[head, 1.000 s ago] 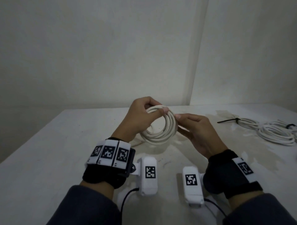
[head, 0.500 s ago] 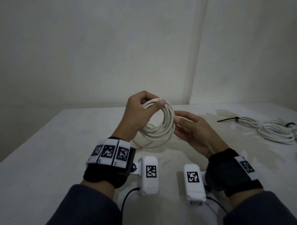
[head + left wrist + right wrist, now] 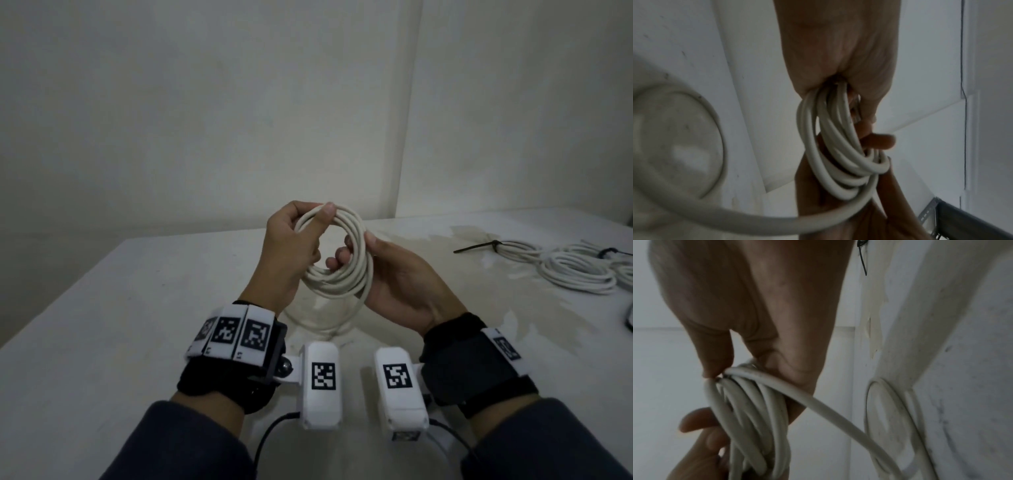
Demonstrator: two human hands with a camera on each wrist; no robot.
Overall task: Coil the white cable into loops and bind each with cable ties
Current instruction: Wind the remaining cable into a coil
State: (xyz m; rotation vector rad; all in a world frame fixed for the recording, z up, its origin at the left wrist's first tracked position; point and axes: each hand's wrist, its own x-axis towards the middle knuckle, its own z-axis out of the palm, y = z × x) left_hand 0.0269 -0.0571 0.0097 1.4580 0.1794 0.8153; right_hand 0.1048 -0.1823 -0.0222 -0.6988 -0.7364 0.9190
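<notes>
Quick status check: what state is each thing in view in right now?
Left hand: grips the coil's top.
Right hand: holds the coil's right side.
White round cable coil: held above the table, untied, tail trailing down.
Bundled white cables: lying on the white table.
Black cable tie: cinched round one bundle.

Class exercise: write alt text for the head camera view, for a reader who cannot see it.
Two hands hold a coil of white cable upright above a white table: the left hand pinches its top, the right hand grips its right side. More coiled cable with a black cable tie lies far right.
</notes>
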